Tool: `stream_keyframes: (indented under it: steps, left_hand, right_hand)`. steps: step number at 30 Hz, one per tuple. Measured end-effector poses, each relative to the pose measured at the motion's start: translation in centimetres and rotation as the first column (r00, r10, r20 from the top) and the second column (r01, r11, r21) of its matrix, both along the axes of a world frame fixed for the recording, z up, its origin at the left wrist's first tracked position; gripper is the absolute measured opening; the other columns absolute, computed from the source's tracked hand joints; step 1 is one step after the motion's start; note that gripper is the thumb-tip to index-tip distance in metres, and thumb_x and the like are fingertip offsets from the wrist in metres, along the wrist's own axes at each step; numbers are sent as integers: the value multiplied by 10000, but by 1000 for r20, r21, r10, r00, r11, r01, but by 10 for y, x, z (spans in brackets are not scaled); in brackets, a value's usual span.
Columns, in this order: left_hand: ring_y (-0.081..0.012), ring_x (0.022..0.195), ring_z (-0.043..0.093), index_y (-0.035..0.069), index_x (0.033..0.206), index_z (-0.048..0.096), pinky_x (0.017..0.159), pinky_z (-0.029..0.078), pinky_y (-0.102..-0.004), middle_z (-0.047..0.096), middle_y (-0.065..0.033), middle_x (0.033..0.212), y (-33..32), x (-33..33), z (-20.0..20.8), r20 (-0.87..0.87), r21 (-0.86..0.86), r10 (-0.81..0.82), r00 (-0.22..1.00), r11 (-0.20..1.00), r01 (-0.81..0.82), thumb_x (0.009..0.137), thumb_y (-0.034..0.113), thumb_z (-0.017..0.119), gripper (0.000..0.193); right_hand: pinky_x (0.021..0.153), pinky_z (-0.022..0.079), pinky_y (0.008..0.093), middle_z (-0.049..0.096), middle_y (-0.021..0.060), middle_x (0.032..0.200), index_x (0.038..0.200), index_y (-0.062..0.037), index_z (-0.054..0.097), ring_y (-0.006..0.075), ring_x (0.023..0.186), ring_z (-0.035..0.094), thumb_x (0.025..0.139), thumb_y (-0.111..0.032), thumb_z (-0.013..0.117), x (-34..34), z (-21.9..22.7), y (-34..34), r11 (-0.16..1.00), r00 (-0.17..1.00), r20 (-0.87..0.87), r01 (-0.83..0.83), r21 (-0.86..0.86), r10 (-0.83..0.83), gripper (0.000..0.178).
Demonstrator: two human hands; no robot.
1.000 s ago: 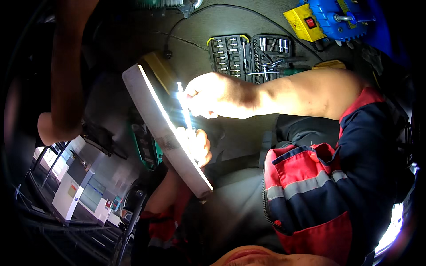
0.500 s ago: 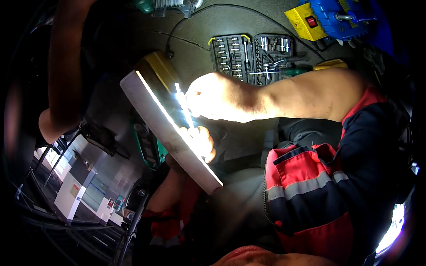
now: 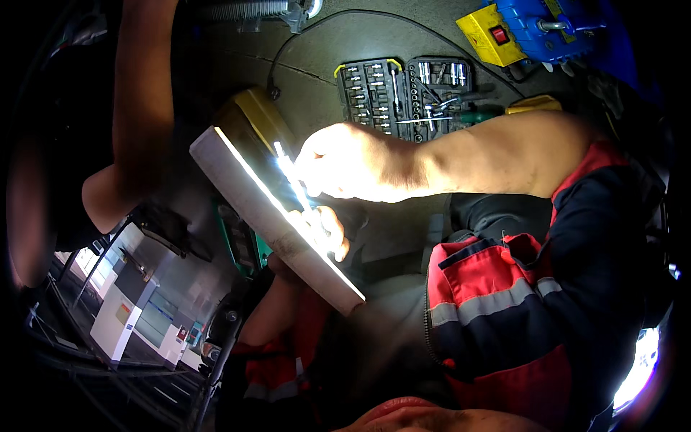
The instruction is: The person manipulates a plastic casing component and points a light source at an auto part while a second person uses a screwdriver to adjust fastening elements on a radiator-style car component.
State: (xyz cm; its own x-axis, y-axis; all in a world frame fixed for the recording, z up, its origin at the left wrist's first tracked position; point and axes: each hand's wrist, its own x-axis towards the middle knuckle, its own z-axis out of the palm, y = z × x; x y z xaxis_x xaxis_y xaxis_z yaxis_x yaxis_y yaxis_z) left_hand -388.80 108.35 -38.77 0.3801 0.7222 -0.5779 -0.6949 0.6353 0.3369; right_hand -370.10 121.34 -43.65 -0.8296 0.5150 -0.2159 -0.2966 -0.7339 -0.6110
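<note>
My left hand is closed round the edge of a long, flat, pale slab, which tilts down from upper left to lower right. The edge turned toward my right hand glows in strong light, and the face behind it is hidden. Fingers of my right hand pinch a thin, bright, pen-like stick. Its lower end comes close to the fingers of my left hand. Glare washes out both hands' fingertips, so I cannot tell whether the stick touches the slab.
An open socket set lies on the floor beyond my right hand, with a green-handled screwdriver by it. A blue and yellow machine stands far right. Another person's bare arm reaches in at left. A black cable curves across the floor.
The other person's arm has shifted to the right. The slab and the stick have tilted very slightly, and both my hands keep their grips.
</note>
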Motion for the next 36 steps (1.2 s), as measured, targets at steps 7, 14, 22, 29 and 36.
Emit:
stream_keyframes:
  steps: [7,14,22,29,36]
  left_hand:
    - [-247,715,516,74,1020,540,591,461,-337,462,-158,987,3,-13,-9,263,-7,-47,964,999,50,884,298,574,264]
    - [-261,657,516,88,1011,552,540,473,-331,454,-178,972,9,-19,-6,442,-25,-50,896,997,68,934,196,511,139]
    - [-288,752,521,143,1093,564,601,491,-326,452,-181,972,9,-12,-11,242,37,5,970,999,-14,925,233,557,191]
    - [-275,770,506,147,1113,561,600,446,-327,484,-175,938,1,-26,-18,257,4,-5,966,1000,4,870,423,592,369]
    - [-252,768,504,123,1160,537,602,435,-313,506,-160,936,1,-23,-16,227,72,-66,972,996,51,789,479,664,530]
  right_hand:
    - [624,444,231,588,36,799,936,-3,604,81,719,523,921,-168,583,3,5,-3,997,995,90,49,54,-54,166]
    - [670,450,263,582,35,792,948,-5,563,99,722,519,938,-191,564,-4,6,-3,948,983,95,124,292,-158,186]
    - [778,486,283,646,111,896,959,5,582,155,849,622,909,-115,577,1,6,-2,918,969,120,162,361,-218,130]
    - [712,451,279,571,66,812,866,-15,541,134,773,548,892,-75,552,4,-1,5,828,968,-28,229,512,-251,66]
    - [653,418,284,491,40,749,805,-37,487,125,701,464,905,-102,570,21,13,12,849,988,74,76,524,-134,146]
